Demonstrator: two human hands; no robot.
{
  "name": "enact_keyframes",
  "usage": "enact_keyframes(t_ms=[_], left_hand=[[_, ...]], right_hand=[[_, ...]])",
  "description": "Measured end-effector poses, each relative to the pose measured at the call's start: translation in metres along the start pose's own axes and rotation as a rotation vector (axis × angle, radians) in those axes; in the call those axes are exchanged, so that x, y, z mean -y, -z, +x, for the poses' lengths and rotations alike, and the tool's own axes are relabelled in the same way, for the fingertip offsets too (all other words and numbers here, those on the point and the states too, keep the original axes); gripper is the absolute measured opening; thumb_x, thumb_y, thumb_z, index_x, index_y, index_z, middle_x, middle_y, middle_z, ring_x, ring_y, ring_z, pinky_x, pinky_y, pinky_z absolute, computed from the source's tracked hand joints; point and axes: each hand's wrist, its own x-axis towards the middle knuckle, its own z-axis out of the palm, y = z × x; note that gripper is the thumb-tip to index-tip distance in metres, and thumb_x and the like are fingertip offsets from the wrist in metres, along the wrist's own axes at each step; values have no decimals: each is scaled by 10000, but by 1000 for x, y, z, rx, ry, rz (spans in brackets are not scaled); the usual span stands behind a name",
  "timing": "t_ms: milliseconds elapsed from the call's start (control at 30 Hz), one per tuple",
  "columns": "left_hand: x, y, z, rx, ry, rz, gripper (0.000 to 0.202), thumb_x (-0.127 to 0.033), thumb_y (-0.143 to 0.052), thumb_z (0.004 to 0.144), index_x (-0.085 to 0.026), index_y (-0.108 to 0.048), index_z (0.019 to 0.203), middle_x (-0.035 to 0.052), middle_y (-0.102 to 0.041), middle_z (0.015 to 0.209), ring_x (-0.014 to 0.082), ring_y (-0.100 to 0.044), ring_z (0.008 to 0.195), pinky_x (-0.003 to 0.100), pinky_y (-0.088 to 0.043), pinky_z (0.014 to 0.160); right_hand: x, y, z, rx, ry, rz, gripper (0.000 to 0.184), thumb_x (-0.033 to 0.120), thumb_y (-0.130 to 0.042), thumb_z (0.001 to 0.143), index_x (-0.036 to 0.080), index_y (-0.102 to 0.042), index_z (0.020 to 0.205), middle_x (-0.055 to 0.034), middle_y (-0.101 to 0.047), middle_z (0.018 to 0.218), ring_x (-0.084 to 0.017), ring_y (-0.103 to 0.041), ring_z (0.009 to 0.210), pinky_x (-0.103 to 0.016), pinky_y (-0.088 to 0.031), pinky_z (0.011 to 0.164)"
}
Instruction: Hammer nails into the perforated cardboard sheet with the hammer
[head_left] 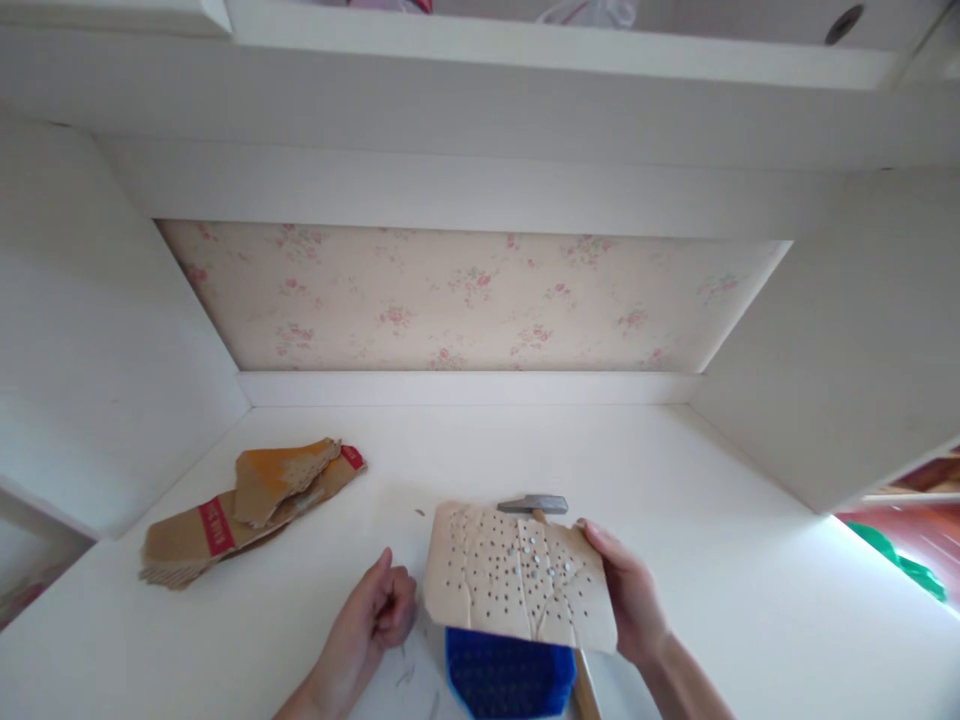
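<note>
My right hand (630, 590) grips the right edge of a tan piece of cardboard (450, 575), its thumb on the upper corner. The cardboard is creased, tilted toward me and dotted with many small dark holes. Several shiny nail heads (534, 560) show near its middle. Just left of it, my left hand (386, 605) is curled into a fist; whatever may be inside is hidden. Under the cardboard sits a blue plastic tray (510, 675), partly covered. A hammer lies behind the cardboard, its metal head (536, 503) beyond the top edge and its wooden handle (586, 685) emerging below.
Torn brown cardboard pieces (255, 500) with red print lie on the left of the white tabletop (337, 690). Small dark bits are scattered by the tray. White side panels (810, 330) and an overhead shelf (480, 110) enclose the surface, with flowered wallpaper (465, 300) at the back.
</note>
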Motion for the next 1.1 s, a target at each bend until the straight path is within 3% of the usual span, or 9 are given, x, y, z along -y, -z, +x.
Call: enact_keyframes(t_ms=[100, 200, 300, 400, 500, 667, 767, 900, 1100], left_hand=[[1, -5, 3, -8, -117, 49, 584, -724, -564, 802, -194, -506, 564, -65, -335, 523, 104, -256, 501, 242, -259, 502], [4, -12, 5, 2, -206, 186, 549, -717, -590, 792, -175, -672, 764, 12, -582, 696, 153, -480, 640, 261, -390, 628], [9, -22, 2, 51, -224, 238, 562, -672, -650, 777, -212, -707, 1095, 80, -678, 1082, 259, -592, 980, 328, -430, 883], [15, -32, -7, 99, -164, 226, 589, -605, -721, 754, -251, -662, 1222, 96, -651, 1236, 320, -564, 1138, 388, -402, 992], [19, -38, -15, 42, -190, 300, 528, -508, -779, 744, -259, -673, 1197, 96, -664, 1200, 314, -560, 1153, 376, -395, 1004], [13, -38, -9, 12, -245, 271, 468, -494, -762, 775, -215, -683, 1142, 101, -699, 1093, 276, -617, 1061, 334, -450, 936], [0, -43, 8, -91, -203, 146, 327, -388, -718, 843, -177, -675, 1089, 105, -719, 1071, 240, -671, 956, 331, -486, 914], [-15, -56, 39, -210, -7, -217, 199, -224, -601, 916, -123, -644, 1082, 158, -716, 1132, 229, -716, 926, 337, -525, 903], [-18, -65, 73, -189, 44, -396, 240, -301, -545, 963, -128, -599, 1120, 145, -723, 1060, 201, -724, 918, 319, -540, 913]], right_hand=[[9, -5, -1, -1, -35, 70, 219, 367, -687, 812, 170, -763, 874, -50, -786, 842, -217, -706, 796, -327, -531, 766], [12, -10, 0, 29, -42, 100, 253, 366, -612, 871, 166, -762, 910, -61, -790, 853, -227, -716, 817, -338, -532, 773], [11, -16, 4, 69, 7, 27, 296, 421, -563, 901, 178, -733, 896, -40, -752, 733, -202, -685, 653, -307, -510, 589], [7, -20, 12, 27, 127, -179, 338, 499, -556, 900, 195, -663, 797, 38, -593, 504, -116, -488, 382, -235, -331, 373], [1, -21, 21, -5, 225, -286, 361, 534, -549, 907, 206, -593, 761, 98, -454, 413, -64, -353, 309, -202, -218, 336], [-8, -25, 30, -7, 332, -467, 357, 549, -533, 922, 211, -584, 821, 93, -523, 528, -48, -427, 327, -179, -243, 332], [-13, -30, 35, -19, 386, -606, 395, 575, -518, 917, 207, -583, 790, 80, -540, 533, -81, -511, 379, -195, -364, 381], [-16, -34, 44, -33, 475, -798, 416, 605, -483, 913, 215, -606, 839, 23, -612, 669, -165, -635, 580, -250, -460, 444], [-12, -39, 43, 21, 679, -1194, 305, 473, -467, 971, 244, -649, 883, -17, -650, 793, -187, -604, 732, -317, -468, 695]])
